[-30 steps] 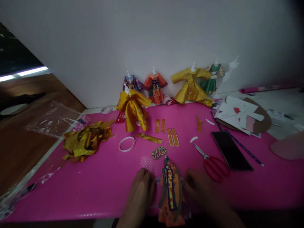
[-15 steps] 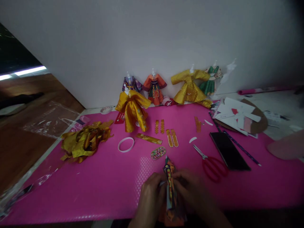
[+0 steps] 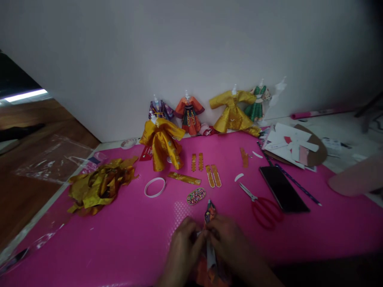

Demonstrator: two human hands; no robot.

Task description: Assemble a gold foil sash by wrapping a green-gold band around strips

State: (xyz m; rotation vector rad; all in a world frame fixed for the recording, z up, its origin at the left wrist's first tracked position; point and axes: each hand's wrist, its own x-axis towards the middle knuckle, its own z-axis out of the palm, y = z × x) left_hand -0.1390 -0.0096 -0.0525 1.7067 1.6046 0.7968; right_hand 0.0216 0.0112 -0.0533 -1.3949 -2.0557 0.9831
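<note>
Orange garment (image 3: 213,276); pink mat (image 3: 125,243); multicolour-speckled oval piece (image 3: 196,196).

At the near edge of the pink table (image 3: 125,239), the person's left hand (image 3: 184,243) and right hand (image 3: 226,235) meet over a small orange garment (image 3: 203,273), fingers pinched on it and partly hiding it. Just beyond lies an oval beaded piece (image 3: 196,196), with a white ring (image 3: 154,196) to its left and red-handled scissors (image 3: 267,213) to its right. A black phone (image 3: 284,189) rests beside a patterned pencil (image 3: 299,185). Crumpled gold fabric (image 3: 101,185) is heaped at left; a gold-robed figure (image 3: 163,143) stands farther back, near the wall (image 3: 191,48).
</note>
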